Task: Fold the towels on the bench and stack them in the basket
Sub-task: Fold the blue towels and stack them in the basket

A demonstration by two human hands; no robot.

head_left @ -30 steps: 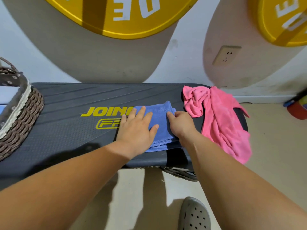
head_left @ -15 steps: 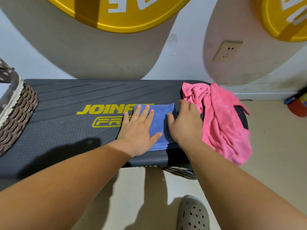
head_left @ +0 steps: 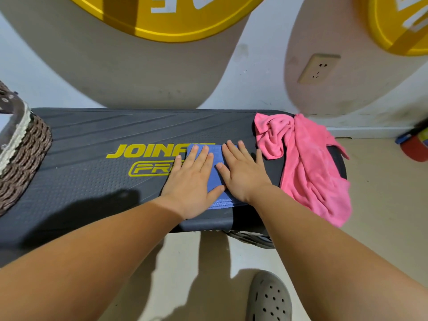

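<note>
A folded blue towel (head_left: 216, 172) lies flat on the dark bench (head_left: 97, 167), over the end of the yellow lettering. My left hand (head_left: 193, 181) presses flat on its left half, fingers straight. My right hand (head_left: 243, 172) presses flat on its right half, fingers spread. Only a strip of blue shows between the hands and at the front edge. A crumpled pink towel (head_left: 308, 163) sits on the bench's right end and hangs over its side. The woven basket (head_left: 20, 158) stands at the bench's left end, mostly out of frame.
A wall with a power socket (head_left: 318, 68) runs right behind the bench. Yellow round plates (head_left: 166, 17) hang above. A grey clog (head_left: 268, 297) is on the floor below the bench front. A red and blue object (head_left: 414, 144) lies on the floor far right.
My right hand has gone from curled at the towel's right edge to lying flat on the towel with spread fingers. My left hand stayed pressed on the left half.
</note>
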